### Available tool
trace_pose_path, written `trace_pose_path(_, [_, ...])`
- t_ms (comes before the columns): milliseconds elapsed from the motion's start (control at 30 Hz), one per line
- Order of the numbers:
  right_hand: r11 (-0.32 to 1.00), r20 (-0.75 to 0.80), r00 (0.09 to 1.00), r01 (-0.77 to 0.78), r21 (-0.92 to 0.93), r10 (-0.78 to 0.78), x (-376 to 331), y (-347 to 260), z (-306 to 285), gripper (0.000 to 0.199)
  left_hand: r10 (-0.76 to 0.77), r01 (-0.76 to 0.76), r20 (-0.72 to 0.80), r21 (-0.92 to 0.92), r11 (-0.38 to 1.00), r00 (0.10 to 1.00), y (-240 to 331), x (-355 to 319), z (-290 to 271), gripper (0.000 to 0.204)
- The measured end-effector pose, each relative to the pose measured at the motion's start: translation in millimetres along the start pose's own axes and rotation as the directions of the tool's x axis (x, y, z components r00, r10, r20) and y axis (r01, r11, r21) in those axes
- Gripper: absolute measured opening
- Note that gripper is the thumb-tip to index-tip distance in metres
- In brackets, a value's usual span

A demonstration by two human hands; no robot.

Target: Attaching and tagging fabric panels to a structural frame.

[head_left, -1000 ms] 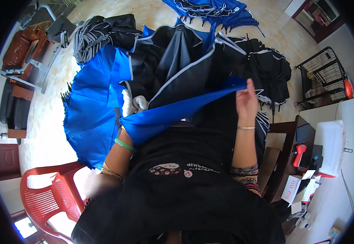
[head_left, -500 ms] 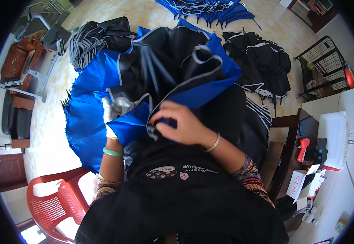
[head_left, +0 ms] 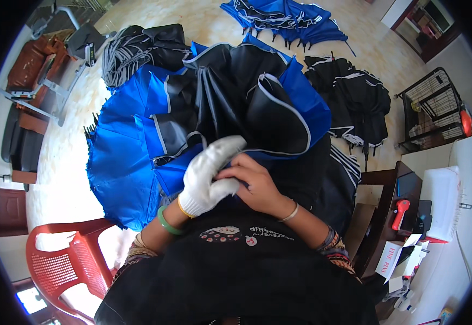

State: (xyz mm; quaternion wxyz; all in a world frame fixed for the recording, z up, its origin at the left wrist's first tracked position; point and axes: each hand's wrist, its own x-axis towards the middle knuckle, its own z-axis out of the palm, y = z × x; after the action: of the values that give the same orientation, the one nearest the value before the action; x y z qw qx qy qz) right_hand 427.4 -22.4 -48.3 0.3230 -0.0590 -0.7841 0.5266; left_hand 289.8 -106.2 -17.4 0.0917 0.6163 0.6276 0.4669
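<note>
Gloved left hand [head_left: 202, 180] and bare right hand [head_left: 257, 187] meet at the near side of the blue-and-black umbrella cloth [head_left: 276, 122]; I can't tell whether either pinches it. I judge it light, soft, slippery, best held by its grey trim [head_left: 303, 120].

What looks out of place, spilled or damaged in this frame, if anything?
One mismatch: the left hand wears a white glove, while the right hand is bare. The blue-and-black fabric beyond them lies in loose folds, but I see no clear spill or damage.
</note>
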Motion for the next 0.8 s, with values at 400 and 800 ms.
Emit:
trace_pose_path(400, [0.763,-0.085,0.881,-0.351,0.542,0.466,-51,1,-57,0.02,0.221,-0.209,0.249,-0.073,0.975,0.943,-25,14,31,0.028])
trace_pose_path(800, [0.896,-0.39,0.873,-0.393,-0.205,0.294,-45,-11,-67,0.014,0.302,-0.33,0.325,0.031,0.944,0.896,-27,23,76,0.01])
